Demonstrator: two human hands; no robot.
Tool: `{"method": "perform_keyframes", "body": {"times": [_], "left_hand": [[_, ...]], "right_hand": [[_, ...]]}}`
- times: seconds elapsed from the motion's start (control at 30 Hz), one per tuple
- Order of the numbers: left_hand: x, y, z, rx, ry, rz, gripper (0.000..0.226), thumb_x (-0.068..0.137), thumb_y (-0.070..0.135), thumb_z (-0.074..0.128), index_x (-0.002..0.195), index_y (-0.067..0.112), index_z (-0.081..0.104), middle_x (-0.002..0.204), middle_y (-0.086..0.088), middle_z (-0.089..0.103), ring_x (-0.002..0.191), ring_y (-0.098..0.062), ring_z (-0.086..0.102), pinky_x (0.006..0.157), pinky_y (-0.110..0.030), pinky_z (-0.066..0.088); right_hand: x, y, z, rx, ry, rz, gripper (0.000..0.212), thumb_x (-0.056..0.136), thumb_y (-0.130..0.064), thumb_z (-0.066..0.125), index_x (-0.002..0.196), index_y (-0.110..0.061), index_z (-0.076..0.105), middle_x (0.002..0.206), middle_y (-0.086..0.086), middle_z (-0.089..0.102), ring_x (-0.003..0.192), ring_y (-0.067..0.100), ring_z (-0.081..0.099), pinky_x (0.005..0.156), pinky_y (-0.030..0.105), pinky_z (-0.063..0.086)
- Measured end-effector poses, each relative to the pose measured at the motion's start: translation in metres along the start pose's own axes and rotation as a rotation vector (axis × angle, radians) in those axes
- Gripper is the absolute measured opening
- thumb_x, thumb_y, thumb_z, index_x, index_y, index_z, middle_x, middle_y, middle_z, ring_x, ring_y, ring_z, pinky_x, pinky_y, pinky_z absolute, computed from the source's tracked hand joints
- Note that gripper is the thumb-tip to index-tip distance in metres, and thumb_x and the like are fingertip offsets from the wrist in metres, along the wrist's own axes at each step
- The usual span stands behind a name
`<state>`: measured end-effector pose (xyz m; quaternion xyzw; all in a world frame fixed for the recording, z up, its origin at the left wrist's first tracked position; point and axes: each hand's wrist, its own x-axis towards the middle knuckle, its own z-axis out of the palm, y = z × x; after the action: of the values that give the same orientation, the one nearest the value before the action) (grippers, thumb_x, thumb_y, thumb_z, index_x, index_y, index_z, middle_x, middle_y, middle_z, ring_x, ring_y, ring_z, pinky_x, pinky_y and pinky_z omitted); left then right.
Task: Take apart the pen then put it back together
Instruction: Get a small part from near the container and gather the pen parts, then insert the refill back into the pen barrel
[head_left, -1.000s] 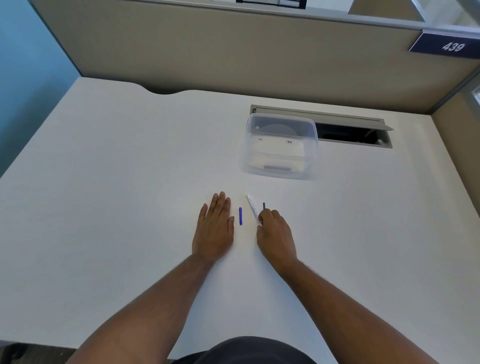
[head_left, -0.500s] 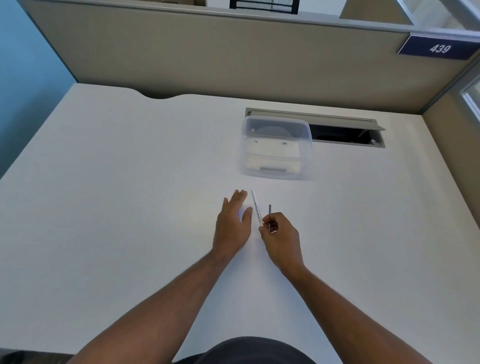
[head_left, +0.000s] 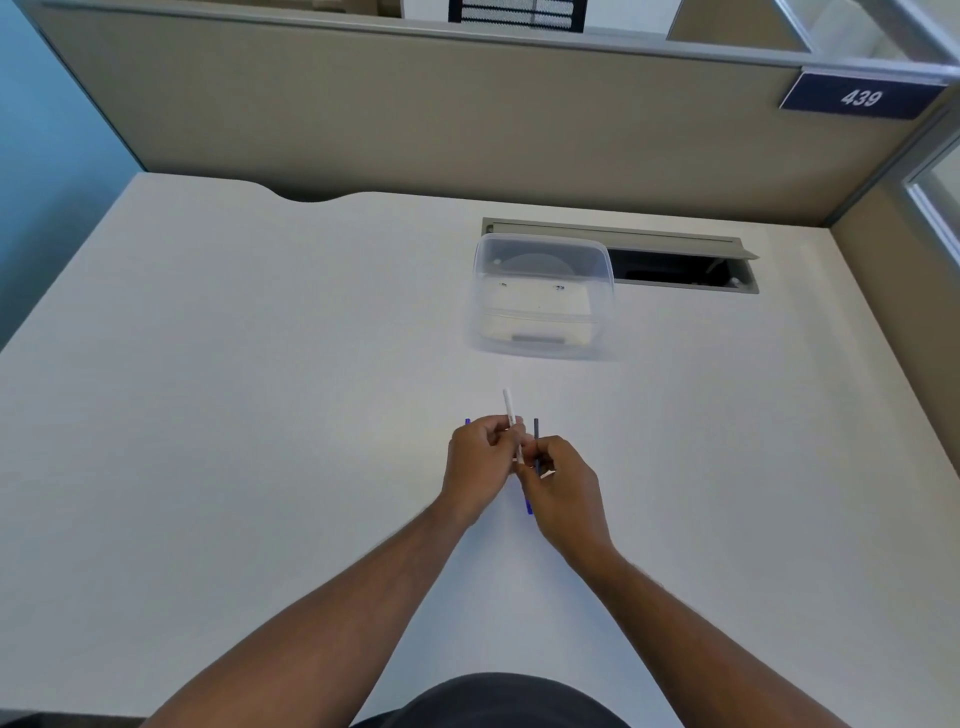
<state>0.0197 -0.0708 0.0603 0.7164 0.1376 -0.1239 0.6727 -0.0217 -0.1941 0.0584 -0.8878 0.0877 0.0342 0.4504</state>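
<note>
Both hands together over the middle of the white surface (head_left: 260, 415), working close. Left hand (head_left: 480, 457) curled, fingers closed around the white pen barrel (head_left: 509, 410), gripping it near its lower half; barrel tilted slightly left, its far end poking up and away past the knuckles toward the clear plastic container (head_left: 543, 296). Right hand (head_left: 563, 491) curled too, fingertips pinched right against the barrel's near end, touching the left hand's fingers. Thin dark refill (head_left: 536, 428) standing up just beside the barrel on its right, rising from the right hand's grip, though hard to say which fingers have it. Small white sliver showing at the right hand's thumb side, too small to identify. Bit of blue peeking out at the left hand's far knuckles (head_left: 467, 422), another blue piece (head_left: 529, 506) showing below, between the two wrists; cannot tell whether either is held or lying on the surface. Container sitting well beyond the hands, partly over the open cable tray (head_left: 680, 265) set into the surface. Beige partition (head_left: 415, 119) behind, number plate 439 (head_left: 860, 97) at the upper right.
</note>
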Motion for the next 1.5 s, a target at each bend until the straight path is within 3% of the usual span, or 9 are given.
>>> {"method": "perform_keyframes", "body": {"times": [0.1, 0.17, 0.4, 0.53, 0.77, 1.23, 1.37, 1.5], "left_hand": [[-0.002, 0.004, 0.001, -0.075, -0.035, -0.024, 0.019, 0.098, 0.029, 0.066, 0.100, 0.013, 0.076, 0.087, -0.002, 0.080, 0.081, -0.017, 0.078, 0.070, -0.032, 0.064], [-0.003, 0.008, 0.001, -0.094, -0.059, -0.039, 0.020, 0.099, 0.027, 0.065, 0.103, 0.011, 0.074, 0.089, -0.005, 0.080, 0.080, -0.018, 0.079, 0.066, -0.026, 0.062], [-0.004, 0.009, -0.002, 0.000, -0.127, 0.017, 0.016, 0.099, 0.015, 0.063, 0.108, 0.009, 0.075, 0.087, -0.009, 0.079, 0.073, -0.023, 0.077, 0.074, -0.032, 0.063], [-0.005, 0.006, -0.005, 0.092, -0.151, 0.076, 0.017, 0.098, 0.018, 0.064, 0.108, 0.015, 0.076, 0.082, 0.001, 0.078, 0.069, -0.016, 0.076, 0.072, -0.021, 0.059], [-0.010, 0.004, -0.007, 0.200, -0.187, 0.163, 0.013, 0.094, 0.023, 0.068, 0.102, 0.023, 0.078, 0.080, 0.008, 0.078, 0.069, -0.010, 0.074, 0.067, -0.012, 0.053], [-0.010, 0.008, -0.004, 0.238, -0.174, 0.228, 0.017, 0.095, 0.022, 0.068, 0.107, 0.015, 0.077, 0.083, 0.005, 0.078, 0.069, -0.011, 0.074, 0.069, -0.015, 0.055], [-0.010, 0.008, -0.004, 0.235, -0.176, 0.240, 0.018, 0.095, 0.023, 0.068, 0.108, 0.015, 0.077, 0.084, 0.004, 0.078, 0.069, -0.011, 0.074, 0.071, -0.017, 0.056], [-0.009, 0.008, -0.005, 0.232, -0.167, 0.243, 0.018, 0.095, 0.023, 0.068, 0.109, 0.015, 0.077, 0.084, 0.004, 0.079, 0.070, -0.010, 0.074, 0.069, -0.012, 0.054]], "right_hand": [[0.001, 0.000, -0.009, -0.011, 0.021, -0.043, 0.008, 0.101, -0.025, 0.061, 0.100, -0.032, 0.064, 0.095, -0.019, 0.066, 0.087, 0.000, 0.065, 0.074, 0.017, 0.052], [0.007, -0.002, -0.016, -0.002, 0.074, -0.053, 0.015, 0.105, -0.021, 0.053, 0.103, -0.027, 0.066, 0.098, -0.015, 0.067, 0.090, -0.001, 0.064, 0.077, 0.015, 0.049], [0.040, -0.030, -0.052, 0.273, 0.264, 0.011, 0.026, 0.100, -0.008, 0.055, 0.095, -0.031, 0.065, 0.088, -0.014, 0.073, 0.079, 0.002, 0.069, 0.070, 0.008, 0.050], [0.053, -0.044, -0.061, 0.396, 0.306, 0.046, 0.023, 0.098, -0.011, 0.065, 0.097, -0.032, 0.055, 0.087, -0.007, 0.075, 0.076, 0.010, 0.074, 0.075, 0.027, 0.059], [0.055, -0.050, -0.058, 0.524, 0.300, 0.063, 0.042, 0.096, -0.012, 0.070, 0.123, -0.030, 0.043, 0.088, -0.003, 0.078, 0.081, 0.015, 0.077, 0.084, 0.035, 0.060], [0.049, -0.041, -0.056, 0.393, 0.260, 0.011, 0.050, 0.098, -0.014, 0.067, 0.136, -0.034, 0.041, 0.089, -0.010, 0.076, 0.085, 0.006, 0.076, 0.080, 0.025, 0.057], [0.045, -0.040, -0.054, 0.301, 0.233, -0.042, 0.052, 0.097, -0.016, 0.069, 0.134, -0.037, 0.041, 0.090, -0.023, 0.074, 0.087, 0.000, 0.073, 0.071, 0.006, 0.051], [0.042, -0.038, -0.052, 0.263, 0.209, -0.055, 0.051, 0.096, -0.017, 0.070, 0.133, -0.038, 0.043, 0.086, -0.018, 0.075, 0.086, -0.002, 0.071, 0.069, 0.001, 0.048]]}}
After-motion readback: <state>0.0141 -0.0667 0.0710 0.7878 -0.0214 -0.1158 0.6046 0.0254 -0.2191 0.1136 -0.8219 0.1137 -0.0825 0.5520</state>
